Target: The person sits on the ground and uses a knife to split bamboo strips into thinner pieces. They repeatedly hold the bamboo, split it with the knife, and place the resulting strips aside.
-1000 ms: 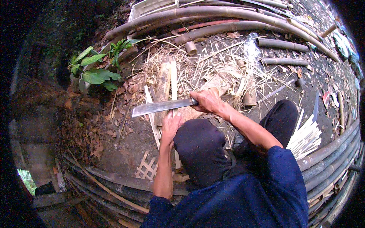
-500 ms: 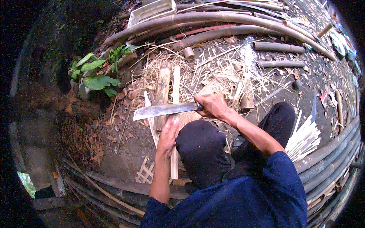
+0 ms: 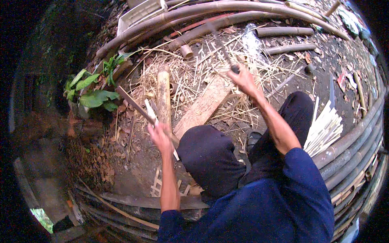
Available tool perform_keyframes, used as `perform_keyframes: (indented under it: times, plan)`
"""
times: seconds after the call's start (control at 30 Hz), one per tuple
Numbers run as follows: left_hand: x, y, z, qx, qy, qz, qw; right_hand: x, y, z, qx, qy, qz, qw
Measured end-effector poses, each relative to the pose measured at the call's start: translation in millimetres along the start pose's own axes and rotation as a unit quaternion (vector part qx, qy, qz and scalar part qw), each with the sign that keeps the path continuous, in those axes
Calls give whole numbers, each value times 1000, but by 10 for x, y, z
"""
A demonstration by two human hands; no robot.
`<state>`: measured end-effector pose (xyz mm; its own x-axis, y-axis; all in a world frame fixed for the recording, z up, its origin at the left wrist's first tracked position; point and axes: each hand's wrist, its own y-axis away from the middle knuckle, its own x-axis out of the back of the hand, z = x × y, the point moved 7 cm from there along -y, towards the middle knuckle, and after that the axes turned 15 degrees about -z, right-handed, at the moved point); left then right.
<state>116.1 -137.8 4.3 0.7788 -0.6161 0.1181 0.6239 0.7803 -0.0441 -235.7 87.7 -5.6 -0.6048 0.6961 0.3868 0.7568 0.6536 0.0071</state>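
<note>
My left hand [image 3: 161, 137] is closed around a split bamboo strip [image 3: 135, 101], whose brown side shows; it slants from upper left to lower right. My right hand [image 3: 244, 81] grips a machete by its dark handle [image 3: 235, 69]. The machete's blade [image 3: 219, 42] points away and is smeared by motion, apart from the strip. Between my hands and my dark-clad knee lies a rough wooden board [image 3: 204, 106]. A pale round bamboo length [image 3: 163, 91] lies just beyond my left hand, beside a thin whitish strip [image 3: 150, 110].
Shavings [image 3: 194, 73] litter the ground ahead. Long bamboo poles [image 3: 194, 15] lie across the far side; more poles [image 3: 344, 152] lie at the right. A bundle of pale strips [image 3: 324, 131] is by my right knee. A leafy plant [image 3: 95, 97] grows at the left. A small lattice piece [image 3: 157, 184] lies near.
The machete has swung up and away from the strip, its blade now pointing far. My left hand has moved left, and the bamboo strip has gone from upright, pale face up, to slanted, brown side showing.
</note>
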Motion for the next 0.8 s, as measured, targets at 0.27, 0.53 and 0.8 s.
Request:
perform_keyframes:
  times: [0.27, 0.53, 0.8]
  plan:
    - [-781, -572, -621, -10, 198, -1, 980, -649, 1083, 337, -95, 105, -96, 985]
    - [-167, -655, 480, -201, 176, 149, 952, -1281, 1090, 151, -94, 54, -206, 973]
    - [-615, -296, 679, -156, 102, 260, 947, -1834, 975, 254, -157, -177, -240, 942]
